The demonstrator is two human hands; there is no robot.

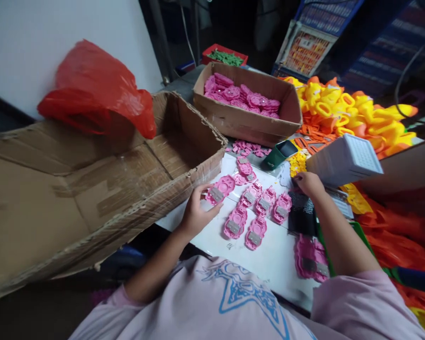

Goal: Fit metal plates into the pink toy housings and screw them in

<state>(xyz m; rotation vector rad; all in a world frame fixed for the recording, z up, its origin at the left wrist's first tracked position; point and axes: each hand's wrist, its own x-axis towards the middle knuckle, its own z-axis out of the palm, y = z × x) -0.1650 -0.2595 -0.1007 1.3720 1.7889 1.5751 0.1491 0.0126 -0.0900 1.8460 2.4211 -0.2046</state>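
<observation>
My left hand [197, 213] is closed round the edge of a pink plastic shell [221, 190] with a grey plate in its lower part, held just over the white work surface [212, 231]. Several similar pink shells [257, 231] with grey plates lie face up to its right. Beside a heap of small yellow parts [297, 161], my right hand [309, 183] has its fingers pinched together; whatever they hold is too small or hidden to make out. Below that hand lies a black sheet-like item [301, 212], and more pink shells [310, 257] sit near my right forearm.
A large cardboard box [127, 174] with a red plastic bag [99, 89] stands left. Behind are a carton [248, 125] of pink pieces, a dark green cup [278, 156] and loose pink bits. A pale plastic bin [343, 160] and yellow-orange pieces [347, 108] stand right.
</observation>
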